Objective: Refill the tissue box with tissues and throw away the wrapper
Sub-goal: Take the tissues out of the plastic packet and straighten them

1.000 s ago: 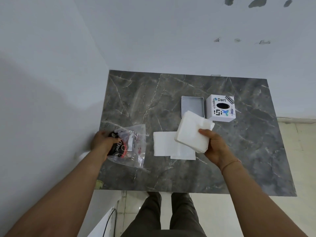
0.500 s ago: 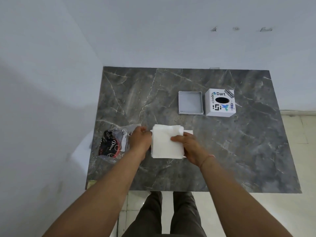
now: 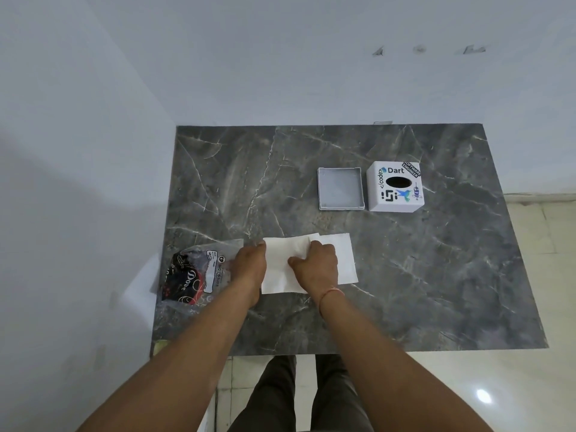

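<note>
Left hand: left hand lies palm down at the left edge of the tissue stack, fingers curled down against that edge, forearm reaching in from the lower left.
Right hand: right hand rests on top of the stack, fingers bent and pressing into the paper, thumb pointing left toward the other hand; a thin thread band circles the wrist.
Tissues: white stack lies flat on the table near its front edge, between the two hands; a loose white sheet sticks out from under it to the right.
Wrapper: clear plastic wrapper with black and red print lies crumpled just left of the left hand, at the table's left edge.
Tissue box: white cube cover with stickers and a dark oval slot on top stands toward the back right, well apart from the hands.
Base: shallow grey tray sits just left of the cover, open side up.
Table: dark grey marble-look top with pale veins, set into a corner.
Room: pale blue-white walls behind and to the left, with a few chipped marks high up; light floor tiles to the right and below; dark trousers show under the front edge.
</note>
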